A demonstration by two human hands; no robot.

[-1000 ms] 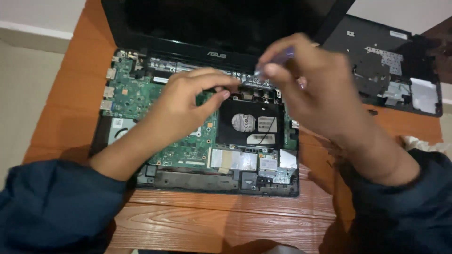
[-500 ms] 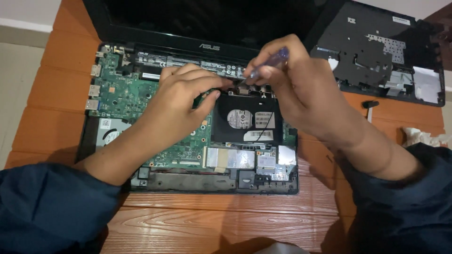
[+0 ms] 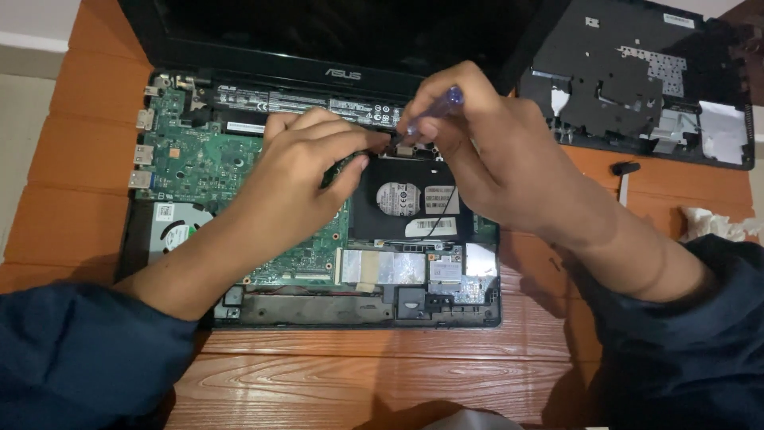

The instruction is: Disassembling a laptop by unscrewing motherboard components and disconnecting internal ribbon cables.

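An opened black laptop lies on the wooden table, its green circuit board and black hard drive exposed. My right hand grips a small screwdriver with a translucent purple handle, its tip down at the drive's upper edge. My left hand rests on the board, fingertips pressed together at the same spot by the drive's top corner. Whether the fingertips pinch anything there is hidden. The laptop's dark screen stands open at the back.
The removed keyboard cover lies upside down at the back right. A small black part sits on the table below it. White crumpled tissue is at the right edge. A cooling fan sits in the laptop's left side.
The view has shifted, so the laptop sits more to the right in frame. Both hands stay at the drive's top edge; the screwdriver has tilted slightly.
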